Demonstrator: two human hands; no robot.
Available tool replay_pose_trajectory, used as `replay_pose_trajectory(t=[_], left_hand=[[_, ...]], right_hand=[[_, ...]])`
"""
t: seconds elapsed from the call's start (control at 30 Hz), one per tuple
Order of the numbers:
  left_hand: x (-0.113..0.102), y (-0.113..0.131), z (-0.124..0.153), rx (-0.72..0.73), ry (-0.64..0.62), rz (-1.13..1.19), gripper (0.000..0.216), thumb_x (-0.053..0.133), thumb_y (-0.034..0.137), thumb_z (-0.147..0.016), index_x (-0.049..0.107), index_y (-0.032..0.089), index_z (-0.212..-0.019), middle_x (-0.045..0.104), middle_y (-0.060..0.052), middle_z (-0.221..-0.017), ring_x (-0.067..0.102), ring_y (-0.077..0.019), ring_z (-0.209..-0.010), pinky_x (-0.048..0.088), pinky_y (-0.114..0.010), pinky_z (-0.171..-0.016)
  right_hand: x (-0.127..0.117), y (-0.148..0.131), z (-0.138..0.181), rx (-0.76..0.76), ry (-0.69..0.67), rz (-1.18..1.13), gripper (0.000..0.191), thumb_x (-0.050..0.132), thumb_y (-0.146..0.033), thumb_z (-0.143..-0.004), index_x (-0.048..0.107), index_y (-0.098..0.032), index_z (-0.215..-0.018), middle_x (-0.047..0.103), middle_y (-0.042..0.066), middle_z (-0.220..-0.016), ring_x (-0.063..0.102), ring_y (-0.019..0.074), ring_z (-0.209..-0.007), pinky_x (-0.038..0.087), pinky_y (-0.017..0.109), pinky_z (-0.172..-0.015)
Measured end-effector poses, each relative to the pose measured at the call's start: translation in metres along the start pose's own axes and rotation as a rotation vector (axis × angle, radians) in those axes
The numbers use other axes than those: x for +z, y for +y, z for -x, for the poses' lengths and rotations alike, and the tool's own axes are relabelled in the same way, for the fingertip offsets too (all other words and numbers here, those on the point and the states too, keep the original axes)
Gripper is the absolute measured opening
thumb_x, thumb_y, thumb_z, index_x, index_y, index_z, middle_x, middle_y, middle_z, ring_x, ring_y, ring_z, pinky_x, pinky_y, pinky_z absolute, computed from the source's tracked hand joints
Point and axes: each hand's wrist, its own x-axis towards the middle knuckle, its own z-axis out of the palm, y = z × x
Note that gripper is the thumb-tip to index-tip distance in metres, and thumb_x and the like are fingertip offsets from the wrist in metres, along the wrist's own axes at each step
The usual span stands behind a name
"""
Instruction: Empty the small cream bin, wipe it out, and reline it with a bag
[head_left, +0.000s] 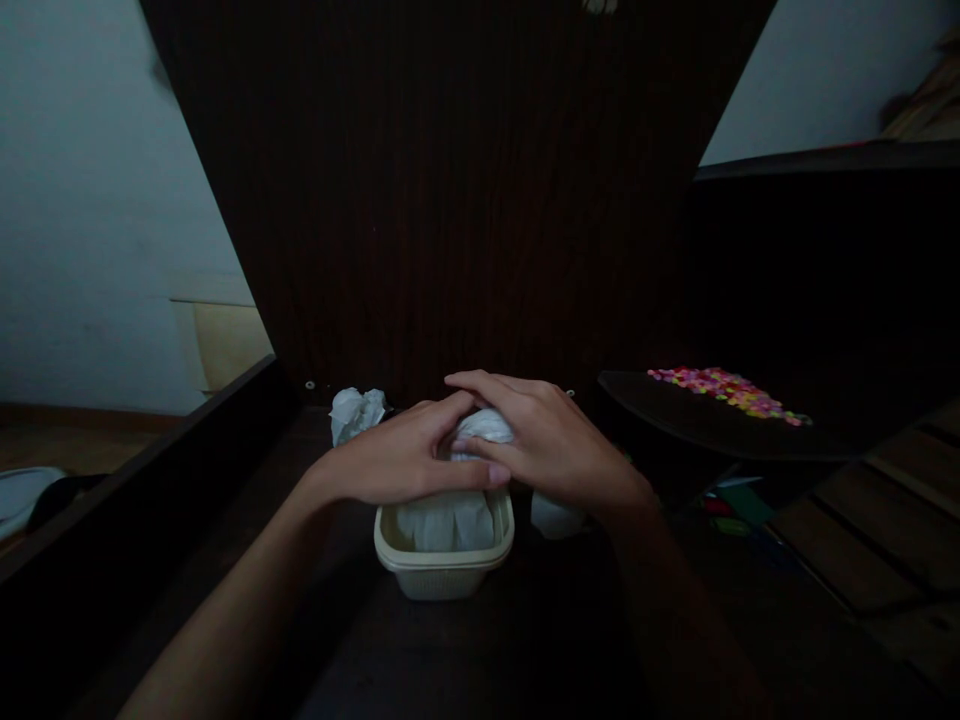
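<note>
My left hand (405, 455) and my right hand (551, 440) are cupped together around a wad of white crumpled tissue (486, 427). Their fingers curve over it from both sides, and the far fingertips of the left hand are hidden. Just below them, a small cream plastic basket (442, 560) stands upright on the dark wooden surface. More white tissue (446, 522) lies inside it, rising toward the hands; whether it joins the held wad I cannot tell.
A crumpled white tissue (356, 412) sits behind my left hand, and another white piece (555, 517) lies under my right wrist. Colourful small beads (727, 390) rest on a dark shelf at right. A dark wooden panel (450, 200) rises behind; a raised edge (150, 460) runs along the left.
</note>
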Motion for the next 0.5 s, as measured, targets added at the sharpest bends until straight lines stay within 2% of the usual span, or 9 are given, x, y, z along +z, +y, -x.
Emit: replay_pose_trajectory(t=[0.1, 0.17, 0.3, 0.4, 0.5], left_hand=[[0.003, -0.004, 0.001, 0.047, -0.032, -0.143, 0.060, 0.081, 0.048, -0.078, 0.052, 0.020, -0.121, 0.067, -0.004, -0.107, 0.065, -0.0231, -0.091, 0.050, -0.032, -0.076], [0.006, -0.008, 0.000, 0.063, -0.023, -0.217, 0.061, 0.081, 0.038, -0.079, 0.048, 0.021, -0.127, 0.066, -0.006, -0.113, 0.065, -0.0239, -0.095, 0.050, -0.033, -0.080], [0.009, -0.015, 0.000, 0.068, -0.007, -0.282, 0.041, 0.063, 0.016, -0.085, 0.050, 0.020, -0.124, 0.067, -0.003, -0.099, 0.066, -0.0209, -0.086, 0.047, -0.030, -0.076], [0.008, -0.013, -0.001, 0.091, 0.015, -0.238, 0.032, 0.057, 0.015, -0.088, 0.053, 0.019, -0.119, 0.068, -0.002, -0.096, 0.066, -0.0202, -0.086, 0.047, -0.030, -0.076], [0.006, -0.010, -0.002, 0.137, 0.073, -0.163, 0.021, 0.051, 0.017, -0.092, 0.056, 0.019, -0.112, 0.069, -0.003, -0.102, 0.067, -0.0204, -0.092, 0.048, -0.032, -0.082]], right_hand=[[-0.005, 0.000, 0.002, 0.057, 0.026, 0.045, 0.040, 0.062, -0.023, -0.093, 0.060, -0.023, -0.132, 0.073, 0.006, -0.116, 0.068, 0.0256, -0.108, 0.049, 0.038, -0.095], [-0.007, 0.001, 0.003, 0.081, 0.016, 0.063, 0.032, 0.061, -0.021, -0.093, 0.065, -0.024, -0.125, 0.074, 0.005, -0.111, 0.069, 0.0251, -0.106, 0.048, 0.037, -0.095], [-0.011, -0.002, 0.005, 0.146, -0.021, 0.038, 0.027, 0.062, -0.028, -0.093, 0.067, -0.026, -0.119, 0.076, 0.004, -0.103, 0.069, 0.0248, -0.101, 0.047, 0.033, -0.088], [-0.013, -0.005, 0.005, 0.195, -0.041, 0.003, 0.027, 0.061, -0.036, -0.094, 0.067, -0.028, -0.119, 0.075, 0.004, -0.102, 0.069, 0.0249, -0.097, 0.046, 0.033, -0.085], [-0.012, -0.007, 0.005, 0.221, -0.038, -0.035, 0.030, 0.058, -0.044, -0.096, 0.066, -0.027, -0.120, 0.074, 0.005, -0.103, 0.068, 0.0248, -0.096, 0.044, 0.033, -0.083]])
